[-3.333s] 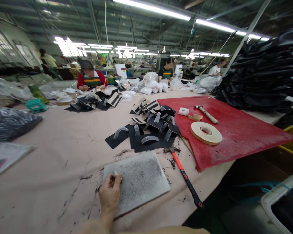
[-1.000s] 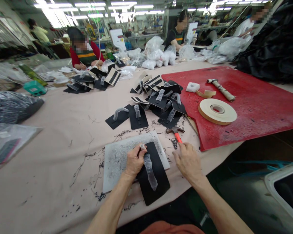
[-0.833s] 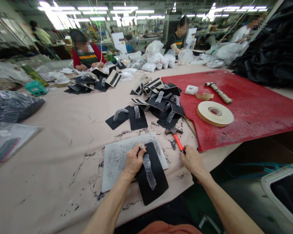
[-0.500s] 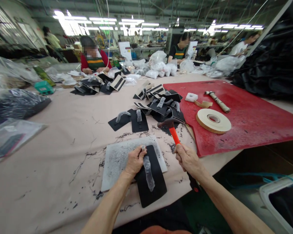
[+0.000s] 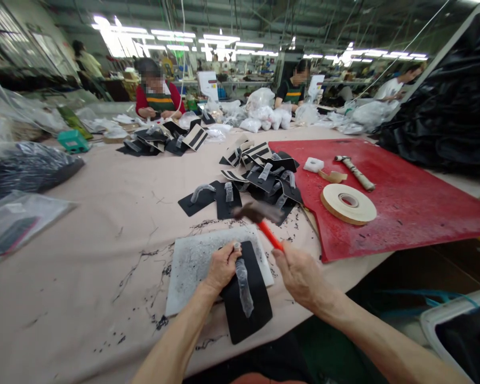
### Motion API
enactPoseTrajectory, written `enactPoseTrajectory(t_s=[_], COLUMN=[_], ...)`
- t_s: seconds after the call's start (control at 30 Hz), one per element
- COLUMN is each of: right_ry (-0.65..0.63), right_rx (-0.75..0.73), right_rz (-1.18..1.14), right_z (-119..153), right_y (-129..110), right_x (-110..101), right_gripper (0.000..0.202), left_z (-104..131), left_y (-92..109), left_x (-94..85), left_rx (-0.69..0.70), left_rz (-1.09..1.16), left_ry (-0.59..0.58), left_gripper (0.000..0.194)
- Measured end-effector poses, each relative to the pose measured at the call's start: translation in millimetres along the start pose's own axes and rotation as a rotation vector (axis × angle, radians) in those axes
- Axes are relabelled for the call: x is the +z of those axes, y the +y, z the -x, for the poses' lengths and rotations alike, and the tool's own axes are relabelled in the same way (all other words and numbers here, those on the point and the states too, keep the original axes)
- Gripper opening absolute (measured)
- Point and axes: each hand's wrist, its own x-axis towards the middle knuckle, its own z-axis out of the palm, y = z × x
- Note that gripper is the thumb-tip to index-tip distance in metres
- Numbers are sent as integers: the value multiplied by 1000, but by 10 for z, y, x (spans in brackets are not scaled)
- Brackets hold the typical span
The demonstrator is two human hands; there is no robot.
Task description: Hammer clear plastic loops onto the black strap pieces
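In my right hand is a claw hammer with an orange handle, its head blurred and raised above the far right part of the white board. My left hand pinches a short, round-topped punch upright at the upper edge of a black panel. Most of the punch is hidden by the fingers. The panel lies partly on the board and reaches past its near edge. A plastic-wrapped strap runs along it.
Several similar black panels are piled beyond the board. On the right, a red mat carries a tape roll and a wrapped hammer. Black scraps dot the cloth. Co-workers sit across the table near plastic bags.
My right hand has swung the hammer leftward, nearer the punch. My left hand, the punch and the black panel have stayed nearly in place.
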Motion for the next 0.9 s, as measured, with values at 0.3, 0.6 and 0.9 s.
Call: enactPoseTrajectory(t_s=[0.3,0.6,0.9], right_ry=[263,-271,-41], right_rx=[70,125,239], right_rz=[-227,110,221], right_z=[-53,11,-34], right_y=[-107,262,468], right_x=[-228,18,693], right_gripper=[43,34,31], left_z=[-3,-8,-12], left_y=[-7,31,59], left_x=[6,-15,-47], left_rx=[-12,-22,-48], left_rz=[1,11,29], left_ry=[-5,-18,28], left_gripper=[21,18,17])
